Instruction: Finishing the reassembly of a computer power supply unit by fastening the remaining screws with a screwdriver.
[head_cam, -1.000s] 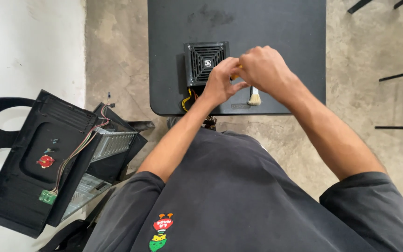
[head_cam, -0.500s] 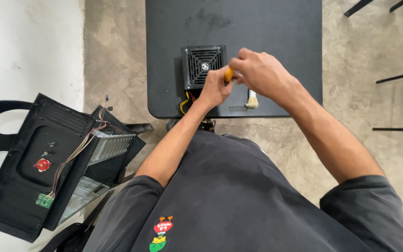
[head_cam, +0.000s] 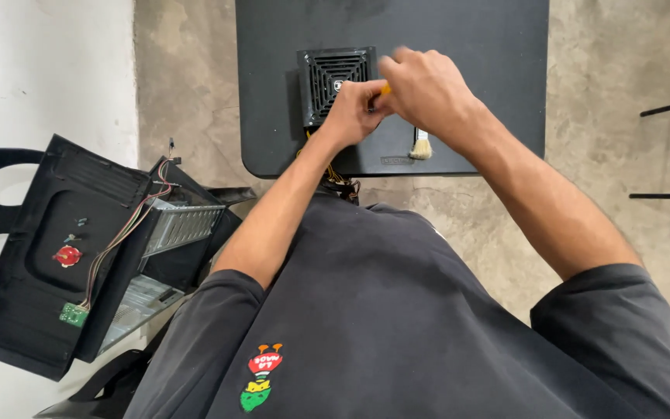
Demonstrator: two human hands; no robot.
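both hands (head_cam: 401, 97) at black fan unit (head_cam: 333, 80), yellow tool (head_cam: 385, 89) between

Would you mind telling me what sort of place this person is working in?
Probably an informal computer repair spot. A black fan-grilled power supply sits on a black table on bare concrete, an opened computer case with loose wires lies beside it, and a small brush rests near the hands.

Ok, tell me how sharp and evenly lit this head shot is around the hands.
Head view: flat, even daylight with no hard shadows or glare; the right hand is slightly motion-blurred at the fingers, the left hand a bit crisper; the black fan unit and the brush on the black table stay readable; mild wide-angle stretch at the frame edges.
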